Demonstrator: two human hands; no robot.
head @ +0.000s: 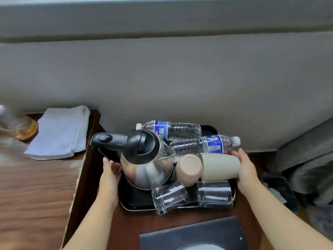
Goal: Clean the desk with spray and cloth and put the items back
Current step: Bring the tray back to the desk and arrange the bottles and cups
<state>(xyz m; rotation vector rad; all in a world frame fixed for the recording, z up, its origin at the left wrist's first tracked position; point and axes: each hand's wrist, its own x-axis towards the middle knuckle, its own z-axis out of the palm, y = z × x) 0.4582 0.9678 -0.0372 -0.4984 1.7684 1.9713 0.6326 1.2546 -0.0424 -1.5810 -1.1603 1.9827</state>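
Observation:
A black tray (137, 204) sits over the dark wooden desk (93, 177). It carries a steel kettle (146, 159) with a black lid and handle. Two water bottles (173, 129) (203, 145) lie on their sides, as do a pinkish cup (188, 169), a cream cup (219, 166) and two clear glasses (169, 197) (214, 193). My left hand (110, 170) holds the tray's left edge beside the kettle base. My right hand (246, 171) holds the right edge, its fingers against the cream cup. A folded white cloth (59, 132) lies at the back left.
A blurred clear bottle with amber liquid (21, 129) stands left of the cloth, on a lighter wood surface (36, 195). A dark folder (194, 233) lies in front of the tray. A black object (281, 188) and grey fabric (313, 170) are at the right, with a grey wall behind.

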